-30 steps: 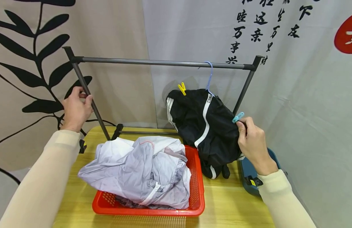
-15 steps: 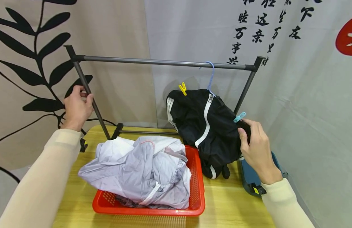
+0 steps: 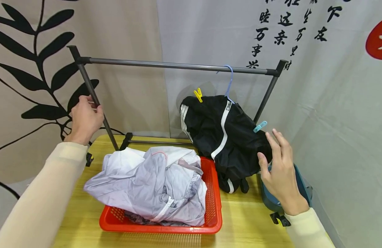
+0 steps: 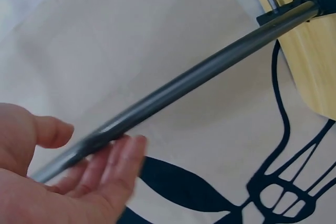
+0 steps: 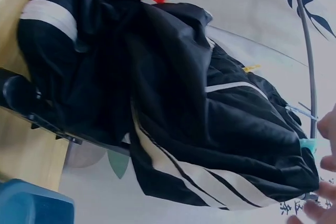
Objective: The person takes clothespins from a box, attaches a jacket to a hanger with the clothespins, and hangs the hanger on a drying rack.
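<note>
A black garment with white zip and stripes hangs from a blue hanger on the rack's top bar. A yellow clip and a light-blue clip sit on it. My right hand is beside its right edge, fingers spread, holding nothing; in the right wrist view fingertips show near the garment. At the rack's left post is my left hand; in the left wrist view its relaxed fingers lie behind the post, thumb apart from it.
A red basket holding a pale lilac-grey garment stands on the wooden table. A blue container is at the right, behind my right wrist. Behind the rack hangs a printed curtain.
My right hand has come away from the black garment's right edge, its fingers opening, and moved slightly right. My left hand stays at the post, its grip looser. The view has shifted slightly.
</note>
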Demonstrator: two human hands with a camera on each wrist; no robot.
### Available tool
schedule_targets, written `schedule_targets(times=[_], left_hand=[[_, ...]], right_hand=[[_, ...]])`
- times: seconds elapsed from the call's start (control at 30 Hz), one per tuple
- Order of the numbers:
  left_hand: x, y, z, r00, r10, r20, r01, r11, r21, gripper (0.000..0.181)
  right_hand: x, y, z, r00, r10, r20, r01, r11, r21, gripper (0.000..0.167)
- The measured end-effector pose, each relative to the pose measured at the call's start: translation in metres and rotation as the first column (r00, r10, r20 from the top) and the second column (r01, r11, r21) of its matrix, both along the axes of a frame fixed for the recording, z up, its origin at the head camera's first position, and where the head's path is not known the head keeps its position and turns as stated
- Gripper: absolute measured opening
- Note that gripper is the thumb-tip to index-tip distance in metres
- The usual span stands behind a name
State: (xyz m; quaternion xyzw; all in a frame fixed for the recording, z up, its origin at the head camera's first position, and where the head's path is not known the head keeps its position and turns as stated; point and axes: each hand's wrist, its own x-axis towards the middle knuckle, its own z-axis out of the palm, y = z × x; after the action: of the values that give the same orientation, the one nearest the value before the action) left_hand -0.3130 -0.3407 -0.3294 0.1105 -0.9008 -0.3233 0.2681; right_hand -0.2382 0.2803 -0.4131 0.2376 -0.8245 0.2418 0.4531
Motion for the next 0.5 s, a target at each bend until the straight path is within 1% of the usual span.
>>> schedule_targets(times=[0.13,0.23,0.37,0.5], left_hand=[[0.011,0.006,0.001,0.999,-0.022,0.04,0.022,1.0,-0.016,0.067],[0.022,0.013,0.002,0.995,-0.009,0.095,0.014,0.998,-0.055,0.074],[0.035,0.024,0.001,0.988,-0.008,0.153,0.025,0.993,-0.112,0.077],[0.047,0.037,-0.005,0.982,-0.049,0.18,0.078,0.985,-0.155,0.07]], right_hand=[[0.005,-0.002,-0.007,0.997,0.005,-0.075,-0.002,1.0,0.031,0.063],[0.008,-0.005,-0.011,0.993,0.008,-0.118,-0.002,0.998,0.055,0.061],[0.012,-0.011,-0.015,0.991,0.009,-0.135,0.003,0.996,0.086,0.059],[0.014,-0.018,-0.021,0.992,0.025,-0.123,-0.01,0.992,0.123,0.057]])
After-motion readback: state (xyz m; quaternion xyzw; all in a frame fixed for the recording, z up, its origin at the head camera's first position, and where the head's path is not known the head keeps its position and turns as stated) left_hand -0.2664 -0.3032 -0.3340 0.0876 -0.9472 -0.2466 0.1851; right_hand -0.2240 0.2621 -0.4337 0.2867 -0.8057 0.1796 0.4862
